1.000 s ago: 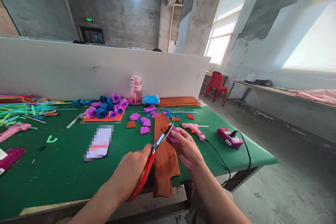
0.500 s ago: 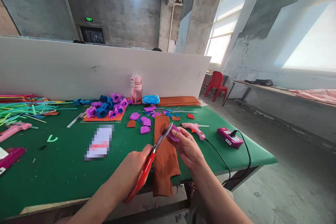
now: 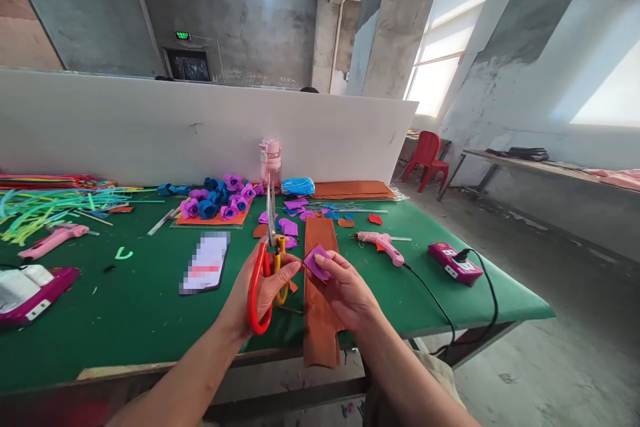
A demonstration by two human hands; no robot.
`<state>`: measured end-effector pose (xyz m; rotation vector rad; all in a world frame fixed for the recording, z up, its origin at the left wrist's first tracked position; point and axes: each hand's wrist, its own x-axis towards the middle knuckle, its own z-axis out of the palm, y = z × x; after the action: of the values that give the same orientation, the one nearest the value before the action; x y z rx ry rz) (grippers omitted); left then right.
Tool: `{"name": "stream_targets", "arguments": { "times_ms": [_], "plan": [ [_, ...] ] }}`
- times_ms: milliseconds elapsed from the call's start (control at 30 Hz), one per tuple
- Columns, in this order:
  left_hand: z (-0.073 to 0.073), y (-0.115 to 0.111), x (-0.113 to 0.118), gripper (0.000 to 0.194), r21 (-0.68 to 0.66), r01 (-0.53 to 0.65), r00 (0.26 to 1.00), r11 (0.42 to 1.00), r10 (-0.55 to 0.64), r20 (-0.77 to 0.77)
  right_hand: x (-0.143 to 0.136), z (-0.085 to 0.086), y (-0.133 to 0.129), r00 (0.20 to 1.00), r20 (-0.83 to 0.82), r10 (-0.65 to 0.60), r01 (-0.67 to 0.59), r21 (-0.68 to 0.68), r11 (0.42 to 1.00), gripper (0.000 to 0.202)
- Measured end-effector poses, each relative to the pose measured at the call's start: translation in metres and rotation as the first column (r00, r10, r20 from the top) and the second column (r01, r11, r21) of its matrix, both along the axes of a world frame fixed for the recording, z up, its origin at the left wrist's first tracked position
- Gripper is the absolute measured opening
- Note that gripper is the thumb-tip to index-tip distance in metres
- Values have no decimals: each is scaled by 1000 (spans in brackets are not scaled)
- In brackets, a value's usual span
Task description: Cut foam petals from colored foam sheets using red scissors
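My left hand [image 3: 241, 300] is closed on a pair of scissors [image 3: 258, 300] with one red and one yellow handle loop; the blades point up and away from me. Its thumb and a fingertip reach the left edge of a small purple paper piece [image 3: 316, 261]. Pinched between thumb and fingers, that piece is in my right hand [image 3: 353, 290]. Below the hands lies a long brown paper strip [image 3: 320, 333], hanging over the table's front edge. Purple petal-shaped pieces [image 3: 289, 227] are scattered just beyond.
A pink glue gun [image 3: 383, 245] and a magenta power strip [image 3: 455, 263] with a black cord lie on the right. Purple and blue paper flowers [image 3: 215, 200], a phone [image 3: 206, 263] and another glue gun [image 3: 55, 240] are left. A pink bottle [image 3: 271, 160] stands by the white board [image 3: 200, 127].
The scissors have swung upright and away from the purple piece. My left fingers have come to its edge. The view has shifted slightly left.
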<state>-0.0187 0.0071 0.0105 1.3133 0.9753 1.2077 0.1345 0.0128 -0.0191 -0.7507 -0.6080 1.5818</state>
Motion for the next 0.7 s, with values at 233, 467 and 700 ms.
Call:
{"name": "stream_targets", "arguments": {
  "times_ms": [233,467,700],
  "plan": [
    [-7,8,-13,31,154,76,945,985,-22,-328,-5,2,2,997,71,-38,35,43,998,28],
    [-9,3,-6,30,205,67,940,976,7,-342,-7,2,0,992,92,-81,74,79,994,26],
    [-8,-2,5,32,64,-56,997,996,59,-56,-19,-3,-6,998,10,59,-59,60,996,22]
  ]
}}
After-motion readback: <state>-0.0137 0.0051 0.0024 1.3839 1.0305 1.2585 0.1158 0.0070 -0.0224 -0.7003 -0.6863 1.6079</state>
